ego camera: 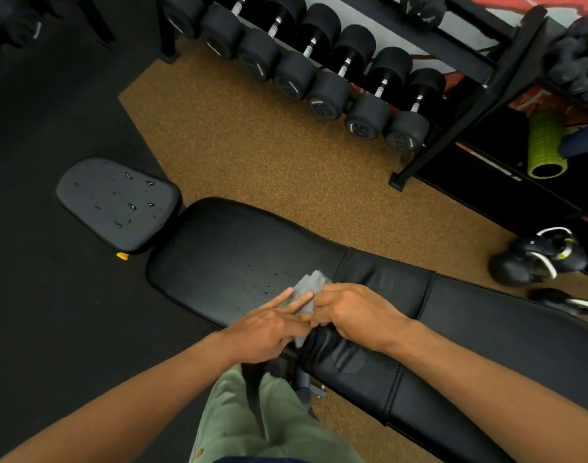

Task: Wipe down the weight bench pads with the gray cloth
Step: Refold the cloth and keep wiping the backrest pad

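Note:
A long black back pad (239, 252) runs from centre to lower right, with small droplets near its middle. A smaller black seat pad (115, 202) lies to its left, dotted with larger droplets. The gray cloth (311, 287) is bunched above the back pad between both hands. My right hand (356, 312) grips the cloth with curled fingers. Straight fingers of my left hand (269, 325) lie against the cloth's left side.
A rack of black dumbbells (322, 68) stands behind the bench on the brown floor mat (245, 138). A green foam roller (544, 145) sits in the right shelf. Kettlebells (539, 255) rest on the floor at right. My leg in green trousers (265, 419) is below.

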Motion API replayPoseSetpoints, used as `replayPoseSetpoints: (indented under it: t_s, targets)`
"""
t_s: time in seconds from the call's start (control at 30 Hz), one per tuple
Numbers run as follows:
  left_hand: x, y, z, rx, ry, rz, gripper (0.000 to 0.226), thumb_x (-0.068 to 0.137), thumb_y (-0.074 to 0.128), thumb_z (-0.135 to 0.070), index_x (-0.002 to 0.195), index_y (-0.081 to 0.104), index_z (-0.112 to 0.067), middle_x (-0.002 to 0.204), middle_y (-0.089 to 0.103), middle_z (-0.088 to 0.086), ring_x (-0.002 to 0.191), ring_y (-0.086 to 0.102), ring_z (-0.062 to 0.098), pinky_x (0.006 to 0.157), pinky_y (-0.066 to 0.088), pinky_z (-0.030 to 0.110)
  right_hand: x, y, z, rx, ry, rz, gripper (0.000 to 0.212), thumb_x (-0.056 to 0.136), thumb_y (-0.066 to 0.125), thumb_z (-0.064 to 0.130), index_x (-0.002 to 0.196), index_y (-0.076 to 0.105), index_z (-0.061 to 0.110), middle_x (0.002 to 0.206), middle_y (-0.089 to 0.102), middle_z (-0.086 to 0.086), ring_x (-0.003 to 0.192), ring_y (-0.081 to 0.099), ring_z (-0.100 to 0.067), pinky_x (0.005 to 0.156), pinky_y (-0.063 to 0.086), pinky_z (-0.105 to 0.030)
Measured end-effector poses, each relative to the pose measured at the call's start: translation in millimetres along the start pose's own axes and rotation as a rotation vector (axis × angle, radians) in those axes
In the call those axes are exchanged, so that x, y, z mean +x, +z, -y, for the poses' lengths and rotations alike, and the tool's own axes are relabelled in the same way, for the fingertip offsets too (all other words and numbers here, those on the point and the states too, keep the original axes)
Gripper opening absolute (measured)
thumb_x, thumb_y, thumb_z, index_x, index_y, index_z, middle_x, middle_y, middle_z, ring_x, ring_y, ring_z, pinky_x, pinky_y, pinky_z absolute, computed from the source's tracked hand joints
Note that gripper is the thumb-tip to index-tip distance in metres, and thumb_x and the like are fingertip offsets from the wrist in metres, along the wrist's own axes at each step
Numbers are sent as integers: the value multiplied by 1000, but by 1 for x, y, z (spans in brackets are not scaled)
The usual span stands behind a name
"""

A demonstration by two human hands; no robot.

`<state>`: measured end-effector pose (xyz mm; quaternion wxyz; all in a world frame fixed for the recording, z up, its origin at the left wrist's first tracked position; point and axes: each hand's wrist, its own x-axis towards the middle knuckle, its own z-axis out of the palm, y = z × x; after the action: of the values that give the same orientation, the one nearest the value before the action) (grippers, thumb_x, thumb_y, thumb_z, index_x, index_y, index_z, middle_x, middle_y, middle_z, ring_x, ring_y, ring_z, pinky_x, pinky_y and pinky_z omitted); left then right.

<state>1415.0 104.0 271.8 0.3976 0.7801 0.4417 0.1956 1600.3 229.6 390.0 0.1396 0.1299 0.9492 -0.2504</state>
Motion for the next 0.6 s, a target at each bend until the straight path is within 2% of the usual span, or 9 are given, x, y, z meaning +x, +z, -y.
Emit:
replayPoseSetpoints:
  t_s: [0.07,0.1,0.2,0.27,0.4,0.53,0.6]
  targets:
    - [27,-1,7,-18,-47,-9,40,92,45,6,115,68,-18,161,47,1,159,-7,2,132,-5,42,0,-3,-1,50,58,13,29,84,66,-6,104,77,11,104,72,-9,98,63,-30,86,51,-43]
    - [41,-4,9,-15,-70,-13,38,92,47,5,116,68,-15,161,46,3,158,-11,0,131,-6,40,0,-4,-1,50,79,21,28,85,65,-7,105,77,9,105,72,-12,99,64,-34,87,51,-48]
    - [80,-17,11,-28,-112,-31,32,94,53,1,119,68,-13,147,60,0,154,-15,-4,131,-7,39,-1,-1,-4,16,103,17,25,86,64,-6,102,77,8,104,71,-14,98,64,-37,84,53,-51]
    - [94,-28,12,-44,-149,-23,28,94,53,4,111,67,-14,135,65,-1,153,-7,-3,131,-4,42,-4,-3,-6,7,121,0,23,86,63,-5,100,77,8,103,70,-13,97,64,-35,84,54,-49]
    - [99,-33,9,-47,-180,-41,35,96,45,5,114,67,-16,139,64,-4,153,0,-4,131,-2,43,-5,-4,-11,-68,95,-109,23,79,76,3,87,76,25,88,67,8,91,55,-8,80,45,-21]
    - [80,-25,1,-42,-165,-52,49,99,39,5,131,65,-21,156,52,-9,156,1,2,131,-2,43,-9,-5,-21,-53,190,-142,24,79,79,9,89,75,30,86,67,13,81,56,-10,66,53,-29]
    - [55,-17,3,-9,-144,-14,52,97,40,8,134,61,-22,161,45,-8,160,2,11,131,0,48,-12,-10,-23,-47,224,-145,25,77,82,9,90,77,29,86,68,15,80,59,-9,65,49,-20]
